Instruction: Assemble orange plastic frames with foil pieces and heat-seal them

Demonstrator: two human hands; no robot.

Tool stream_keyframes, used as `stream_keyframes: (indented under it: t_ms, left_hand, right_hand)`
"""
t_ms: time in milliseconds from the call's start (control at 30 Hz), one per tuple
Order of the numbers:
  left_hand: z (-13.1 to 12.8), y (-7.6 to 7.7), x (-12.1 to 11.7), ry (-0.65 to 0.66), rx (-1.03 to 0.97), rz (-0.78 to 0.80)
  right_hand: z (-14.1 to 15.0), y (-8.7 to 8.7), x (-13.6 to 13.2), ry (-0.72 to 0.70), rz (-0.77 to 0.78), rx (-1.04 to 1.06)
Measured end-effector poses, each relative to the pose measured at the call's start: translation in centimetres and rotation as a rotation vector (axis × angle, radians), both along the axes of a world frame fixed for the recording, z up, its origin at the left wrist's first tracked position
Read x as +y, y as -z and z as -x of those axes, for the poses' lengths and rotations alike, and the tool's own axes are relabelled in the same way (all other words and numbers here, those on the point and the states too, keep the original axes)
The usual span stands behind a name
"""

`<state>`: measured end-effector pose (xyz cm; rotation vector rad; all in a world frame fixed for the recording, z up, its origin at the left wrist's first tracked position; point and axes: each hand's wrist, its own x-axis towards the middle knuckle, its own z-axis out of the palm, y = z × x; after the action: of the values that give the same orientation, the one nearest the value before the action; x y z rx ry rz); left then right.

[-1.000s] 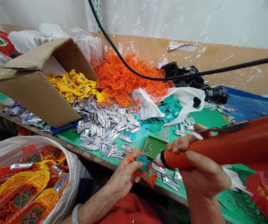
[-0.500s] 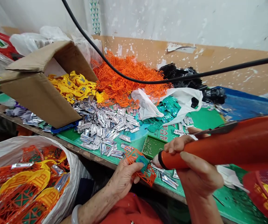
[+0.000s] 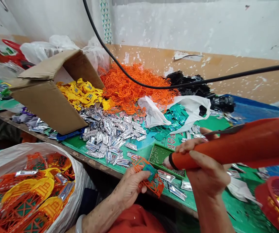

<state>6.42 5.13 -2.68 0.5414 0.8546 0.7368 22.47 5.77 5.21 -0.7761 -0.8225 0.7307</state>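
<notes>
My left hand (image 3: pixel 135 182) pinches an orange plastic lattice part (image 3: pixel 157 185) with a teal plastic piece (image 3: pixel 149 171) on it, just over the table's front edge. My right hand (image 3: pixel 206 166) is wrapped round a red electric screwdriver (image 3: pixel 236 145). Its pale tip is over the green tray (image 3: pixel 151 159), which holds many tiny metal pieces, probably screws. The tip is apart from the orange part. Silver foil-like pieces (image 3: pixel 175 191) lie close to both hands.
To the left, a white sack (image 3: pixel 77 168) holds orange and yellow parts. Behind are a tilted cardboard box (image 3: pixel 44 103) of yellow parts, an orange heap (image 3: pixel 139 81), a silver heap (image 3: pixel 107 132) and a white bag (image 3: pixel 151 113). A black cable (image 3: pixel 178 86) crosses above. A red basket (image 3: pixel 267 194) stands right.
The screwdriver's tip has moved up and away from the orange part, to above the green tray. My left hand keeps its hold on the orange part. The view has shifted slightly.
</notes>
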Motion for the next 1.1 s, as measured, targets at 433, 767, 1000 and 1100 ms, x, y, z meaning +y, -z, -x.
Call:
stream_keyframes:
  t_ms: [433,767,1000,1100]
  left_hand:
    - [0.1,0.7,0.2,0.019,-0.024,0.038]
    - [0.1,0.6,0.4,0.013,-0.02,0.063]
    - [0.2,0.8,0.4,0.018,-0.029,0.074]
    - [0.2,0.7,0.3,0.019,-0.033,0.073]
  right_hand:
    - [-0.6,3.4,5.1,0.218,0.054,-0.017]
    - [-1.0,5.0,6.0,0.247,0.096,-0.102]
    - [-0.9,5.2,5.8,0.243,0.107,-0.123]
    - [-0.9,5.0,5.8,0.215,0.108,-0.145]
